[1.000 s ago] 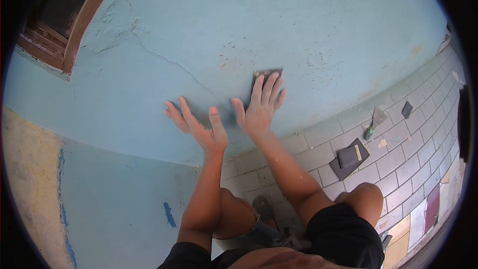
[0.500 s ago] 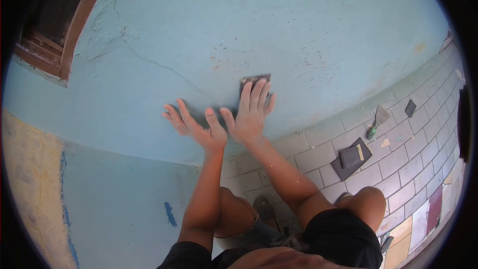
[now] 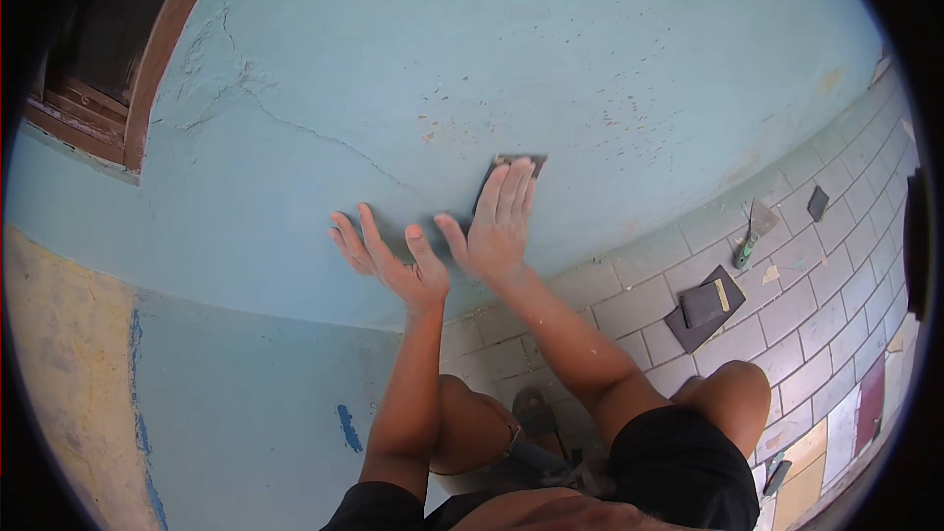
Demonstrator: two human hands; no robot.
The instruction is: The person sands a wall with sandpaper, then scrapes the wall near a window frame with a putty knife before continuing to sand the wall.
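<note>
Under the fingers of my right hand (image 3: 500, 221), a dark sheet of sandpaper (image 3: 539, 165) lies against the light blue wall (image 3: 393, 49). The fingers are straight and close together over it, so only its top edge and left side show. Pale dust coats this hand. My left hand (image 3: 391, 261) is at the wall just to the left, holding nothing, its fingers spread and thumb raised. The two thumbs are close to each other.
A brown window frame (image 3: 157, 59) is at upper left, with a crack (image 3: 334, 138) in the wall below it. On the tiled floor (image 3: 629, 300) at right lie dark sheets (image 3: 700, 313), a green-handled scraper (image 3: 745, 248) and a small dark piece (image 3: 817, 203).
My right hand's fingers have drawn together, and the sandpaper has shifted slightly right and down. My left hand keeps nearly the same pose. The whole view has shifted a little.
</note>
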